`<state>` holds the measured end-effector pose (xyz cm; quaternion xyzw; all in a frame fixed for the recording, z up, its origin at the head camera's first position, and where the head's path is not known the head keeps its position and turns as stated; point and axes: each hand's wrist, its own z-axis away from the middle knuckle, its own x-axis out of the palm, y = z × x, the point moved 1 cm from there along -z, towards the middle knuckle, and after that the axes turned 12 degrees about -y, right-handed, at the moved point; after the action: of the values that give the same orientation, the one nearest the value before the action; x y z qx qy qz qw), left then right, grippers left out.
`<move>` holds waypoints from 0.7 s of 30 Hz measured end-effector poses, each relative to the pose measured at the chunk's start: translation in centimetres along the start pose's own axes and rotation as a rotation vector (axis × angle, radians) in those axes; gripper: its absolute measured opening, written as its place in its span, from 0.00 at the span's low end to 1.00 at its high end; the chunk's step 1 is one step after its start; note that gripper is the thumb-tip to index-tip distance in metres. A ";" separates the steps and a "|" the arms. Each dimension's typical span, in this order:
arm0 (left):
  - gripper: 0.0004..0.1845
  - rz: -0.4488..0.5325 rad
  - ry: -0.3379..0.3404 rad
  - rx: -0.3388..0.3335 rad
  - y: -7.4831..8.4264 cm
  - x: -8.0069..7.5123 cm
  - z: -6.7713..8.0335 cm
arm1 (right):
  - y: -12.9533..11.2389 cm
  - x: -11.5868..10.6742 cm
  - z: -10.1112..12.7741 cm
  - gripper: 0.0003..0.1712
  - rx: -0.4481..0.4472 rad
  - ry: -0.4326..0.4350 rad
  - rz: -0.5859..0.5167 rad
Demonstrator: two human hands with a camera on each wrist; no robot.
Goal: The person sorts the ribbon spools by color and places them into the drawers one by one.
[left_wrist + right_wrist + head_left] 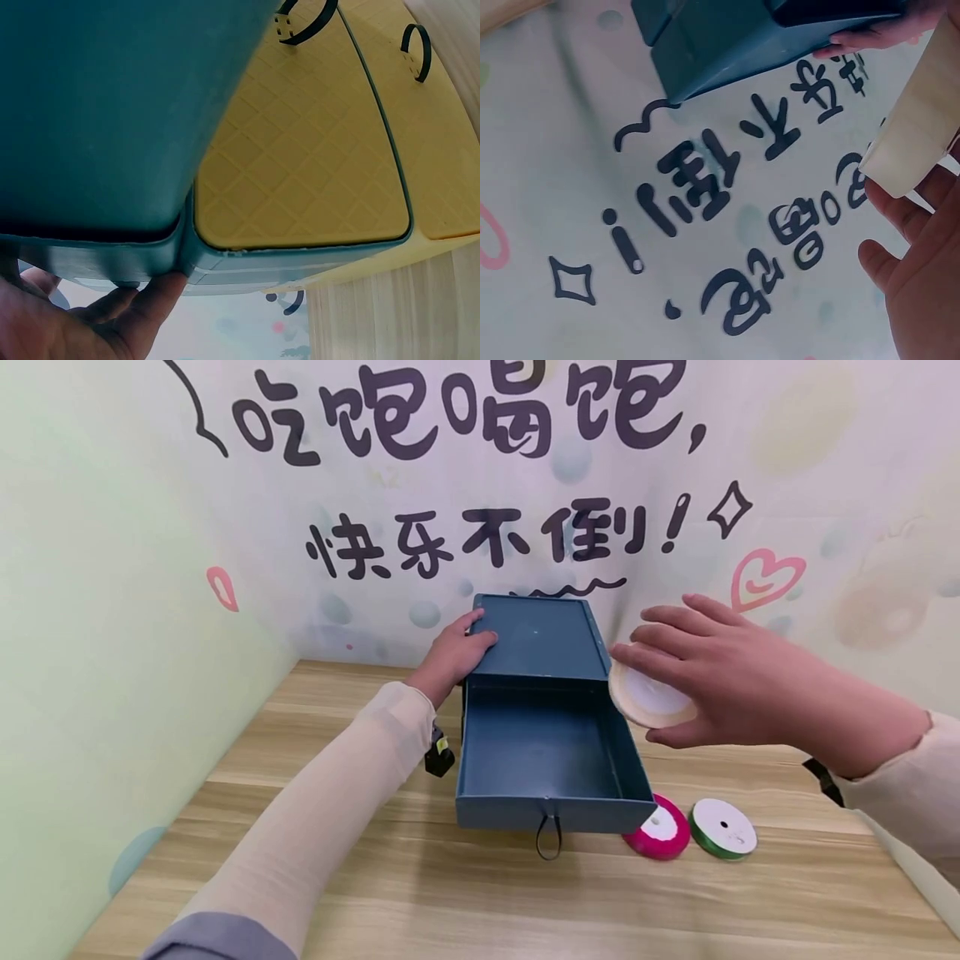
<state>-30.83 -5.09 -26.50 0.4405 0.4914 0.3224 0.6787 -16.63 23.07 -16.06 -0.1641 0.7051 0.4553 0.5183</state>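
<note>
A dark blue box [538,639] stands on the wooden table against the wall, its drawer [547,752] pulled out toward me and empty inside. My left hand [474,639] grips the box's left top edge; in the left wrist view its fingers [142,300] curl under the blue corner [97,112]. My right hand [637,689] holds a cream ribbon spool [658,703] in the air just right of the drawer's back corner. The right wrist view shows the spool's side [919,127] between my fingers [922,247], with the box [727,37] beyond.
A pink ribbon spool [662,828] and a green one [723,828] lie flat on the table [480,893] by the drawer's front right corner. A black loop pull [549,839] hangs from the drawer front. Decorated walls close in at the left, back and right.
</note>
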 end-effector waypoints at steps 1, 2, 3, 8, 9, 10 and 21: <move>0.32 0.000 0.000 -0.003 0.0 0.0 0.0 | -0.2 -0.3 -0.4 0.53 -0.006 -0.007 0.005; 0.32 -0.001 0.001 -0.005 0.1 0.0 0.1 | -0.4 -0.5 -0.7 0.53 -0.011 -0.014 0.011; 0.32 -0.002 0.001 -0.007 0.1 0.0 0.1 | -0.6 -0.8 -1.0 0.53 -0.016 -0.021 0.017; 0.32 -0.004 0.001 -0.011 0.2 0.0 0.1 | -1.3 -1.8 -2.4 0.55 -0.034 -0.042 0.033; 0.32 -0.004 0.001 -0.012 0.1 0.0 0.1 | -1.4 -1.9 -2.6 0.55 -0.040 -0.042 0.036; 0.32 -0.005 0.001 -0.012 0.1 0.0 0.1 | -1.5 -2.0 -2.8 0.54 -0.045 -0.044 0.035; 0.32 0.003 -0.001 -0.019 0.1 0.0 0.0 | -2.2 -1.9 -4.8 0.54 -0.034 -0.009 -0.017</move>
<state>-30.86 -5.09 -26.43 0.4350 0.4872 0.3277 0.6827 -17.05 17.56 -15.17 -0.1770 0.6935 0.4637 0.5222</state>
